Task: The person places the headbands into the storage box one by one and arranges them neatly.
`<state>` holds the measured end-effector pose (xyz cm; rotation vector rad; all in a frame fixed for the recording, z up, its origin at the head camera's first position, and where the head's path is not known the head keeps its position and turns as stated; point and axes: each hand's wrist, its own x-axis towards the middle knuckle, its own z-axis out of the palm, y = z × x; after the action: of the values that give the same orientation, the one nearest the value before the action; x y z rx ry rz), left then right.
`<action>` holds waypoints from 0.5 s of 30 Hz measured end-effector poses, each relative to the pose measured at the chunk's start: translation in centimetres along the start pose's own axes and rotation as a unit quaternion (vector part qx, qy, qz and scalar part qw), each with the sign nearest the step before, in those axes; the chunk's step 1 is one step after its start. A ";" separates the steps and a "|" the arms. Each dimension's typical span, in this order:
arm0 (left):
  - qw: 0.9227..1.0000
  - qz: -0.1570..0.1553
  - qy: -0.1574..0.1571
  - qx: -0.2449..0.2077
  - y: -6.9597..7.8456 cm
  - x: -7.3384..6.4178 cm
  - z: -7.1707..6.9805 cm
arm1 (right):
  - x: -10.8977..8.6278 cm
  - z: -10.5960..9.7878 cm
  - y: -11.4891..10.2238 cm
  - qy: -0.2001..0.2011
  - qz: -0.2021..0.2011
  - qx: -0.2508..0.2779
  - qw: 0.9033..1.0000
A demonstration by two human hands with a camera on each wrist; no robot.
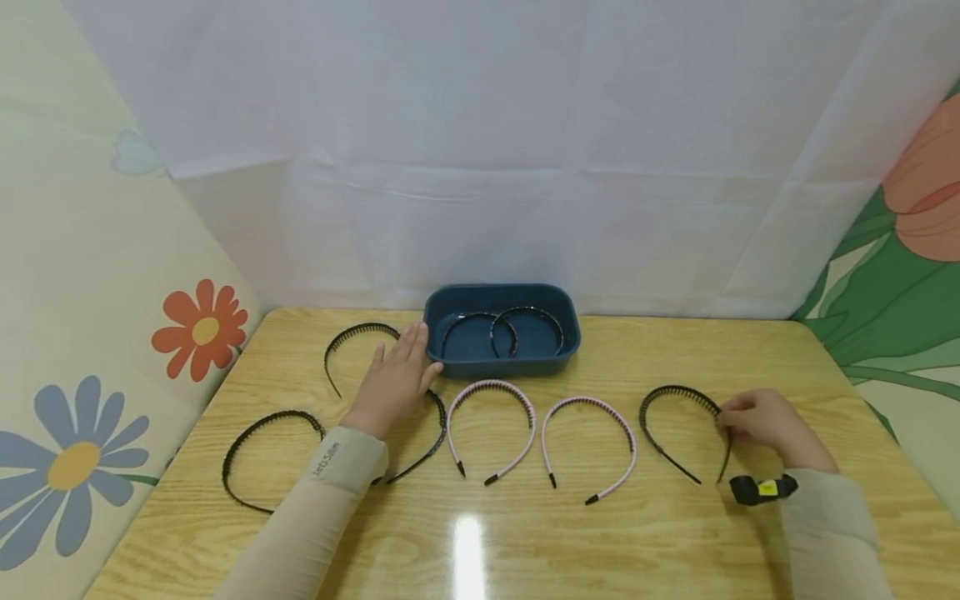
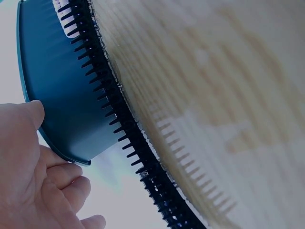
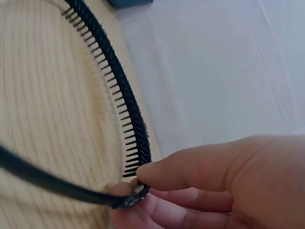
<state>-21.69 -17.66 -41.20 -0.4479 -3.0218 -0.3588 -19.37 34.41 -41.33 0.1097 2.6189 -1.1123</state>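
My right hand (image 1: 768,427) pinches a black toothed headband (image 1: 678,390) by its right side, between thumb and fingers. Close up in the right wrist view, that headband (image 3: 119,90) shows its row of inner teeth. With fingers extended, my left hand (image 1: 393,383) touches the left end of a dark blue box (image 1: 502,367). Two dark headbands (image 1: 528,310) lie overlapping inside the box. Another black toothed headband (image 1: 360,327) lies behind the left hand, and a dark one (image 1: 438,425) is partly hidden under the left forearm.
Two pink headbands (image 1: 491,384) (image 1: 588,400) lie on the wooden table (image 1: 600,558) in front of the box. A black headband (image 1: 255,425) lies at the left, partly covered by the left sleeve. A white cloth (image 1: 450,167) hangs behind the table.
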 end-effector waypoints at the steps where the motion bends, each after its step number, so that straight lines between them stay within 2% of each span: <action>1: 1.000 0.001 0.001 0.000 0.0 0.0 0.0 | 0.0 0.0 0.1 0.004 0.002 0.005 1.000; 10: 1.000 0.001 0.004 -0.001 0.0 0.0 0.0 | 0.1 -0.1 0.0 0.027 0.020 0.113 0.993; 15: 1.000 0.001 0.005 0.001 -0.1 0.1 0.1 | 0.1 0.0 -0.3 0.048 0.013 0.135 0.990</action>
<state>-21.77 -17.69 -41.34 -0.4483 -3.0119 -0.3574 -19.54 34.19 -41.21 0.2587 2.5237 -1.4824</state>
